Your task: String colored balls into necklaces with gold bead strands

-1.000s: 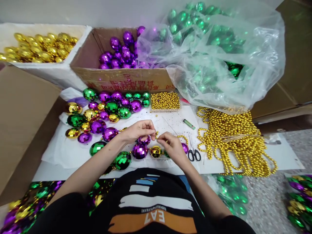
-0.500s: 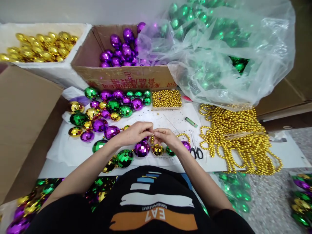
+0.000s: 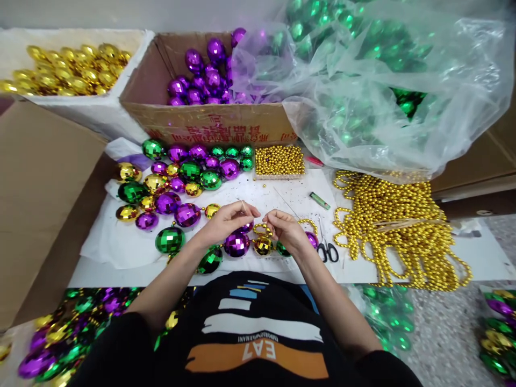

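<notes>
My left hand point(image 3: 234, 219) is over the middle of the white-covered table, thumb and fingers drawn together; anything between them is too small to make out. Just right of it, my right hand point(image 3: 283, 227) has its fingertips curled into a pinch, their content also unclear. A short gold bead strand point(image 3: 262, 229) lies by the right fingertips. Beneath the hands runs a row of large faceted beads, including a purple bead point(image 3: 237, 244), a gold bead point(image 3: 263, 245) and a green bead point(image 3: 283, 248) partly hidden by my right hand.
More faceted beads point(image 3: 187, 215) lie at left. Behind are a tray of small gold beads point(image 3: 279, 161), a carton point(image 3: 209, 121) of purple balls and a plastic bag point(image 3: 363, 107) of green ones. Scissors point(image 3: 328, 252), a green lighter-like object point(image 3: 320, 200) and gold bead strings point(image 3: 395, 226) sit at right.
My hands, touching at the fingertips before, have separated, leaving a small gap. The short gold strand shows more clearly between them. The whole view has shifted slightly.
</notes>
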Demonstrator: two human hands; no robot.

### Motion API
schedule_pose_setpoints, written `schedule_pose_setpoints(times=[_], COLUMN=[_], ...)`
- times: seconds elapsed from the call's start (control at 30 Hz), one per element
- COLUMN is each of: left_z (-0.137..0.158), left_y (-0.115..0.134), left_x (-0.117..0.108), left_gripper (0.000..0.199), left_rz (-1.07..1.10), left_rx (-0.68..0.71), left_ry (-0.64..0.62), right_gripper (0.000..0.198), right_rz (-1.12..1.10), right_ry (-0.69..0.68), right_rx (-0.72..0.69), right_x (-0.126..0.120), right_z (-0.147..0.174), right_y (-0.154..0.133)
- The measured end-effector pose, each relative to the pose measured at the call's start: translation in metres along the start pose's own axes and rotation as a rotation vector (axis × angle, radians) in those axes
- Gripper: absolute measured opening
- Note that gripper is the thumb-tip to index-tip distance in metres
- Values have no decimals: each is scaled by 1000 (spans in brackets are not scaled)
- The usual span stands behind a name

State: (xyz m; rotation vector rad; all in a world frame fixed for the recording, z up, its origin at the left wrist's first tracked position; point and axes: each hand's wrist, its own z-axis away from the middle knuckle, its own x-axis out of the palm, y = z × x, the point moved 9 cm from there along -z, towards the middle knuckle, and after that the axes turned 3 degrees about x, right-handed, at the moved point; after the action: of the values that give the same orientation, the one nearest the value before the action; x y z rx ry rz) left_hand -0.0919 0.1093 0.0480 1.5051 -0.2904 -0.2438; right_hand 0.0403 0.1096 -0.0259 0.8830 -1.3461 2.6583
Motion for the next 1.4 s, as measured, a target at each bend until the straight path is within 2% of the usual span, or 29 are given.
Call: schedule_pose_setpoints(times=[0.13, 0.23, 0.33, 0.43, 0.53, 0.63, 0.7, 0.77, 0.9, 1.0, 1.07, 1.2, 1.27, 1.33, 1.4], left_z=[28, 46, 53, 50, 40, 32, 27, 23, 15, 9, 4, -5, -5, -6, -9], left_y=[-24, -41, -51, -44, -30, -25, -22, -18, -27, -32, -20, 35, 52, 42, 14], left_x=[-3, 2, -1, -4, 9, 24, 32, 37, 40, 40, 35, 14, 1, -7, -10], left_gripper=[20, 24, 21, 18, 22, 24, 25, 26, 25, 22, 23, 22, 21, 22, 24], left_rz=[451, 550, 321, -138, -653, -935, -993, -1026, -1035, -1021, -1018, -989, -971, -963, -939], left_rx=[23, -21, -70, -53, -9, -32, -31, -3, -15, -38, -11, 142, 216, 196, 111], left_ry=[229, 292, 365, 368, 234, 48, -68, -125, -109, -77, -41, 82, 153, 180, 168], right_gripper=[32, 32, 32, 32, 31, 28, 24, 22, 26, 27, 26, 27, 29, 34, 38], right_rz=[-22, 55, 122, 125, 87, -9, -78, -130, -180, -221, -205, 46, 109, 71, 11], right_ry=[134, 207, 248, 255, 245, 185, 122, 78, 39, -45, -97, -148, -150, -124, -70], right_rx=[-71, -122, -133, -99, -80, -76, -75, -87, -114, -113, -158, -423, -492, -436, -299], right_x=[-26, -38, -46, -51, -50, -39, -28, -20, -14, 0, 15, 48, 54, 45, 26], right_z=[14, 31, 41, 39, 32, 30, 32, 35, 33, 25, 22, 24, 20, 5, -15], right_y=[4, 1, -2, 2, 4, -2, -10, -17, -19, -22, -40, -110, -129, -123, -98])
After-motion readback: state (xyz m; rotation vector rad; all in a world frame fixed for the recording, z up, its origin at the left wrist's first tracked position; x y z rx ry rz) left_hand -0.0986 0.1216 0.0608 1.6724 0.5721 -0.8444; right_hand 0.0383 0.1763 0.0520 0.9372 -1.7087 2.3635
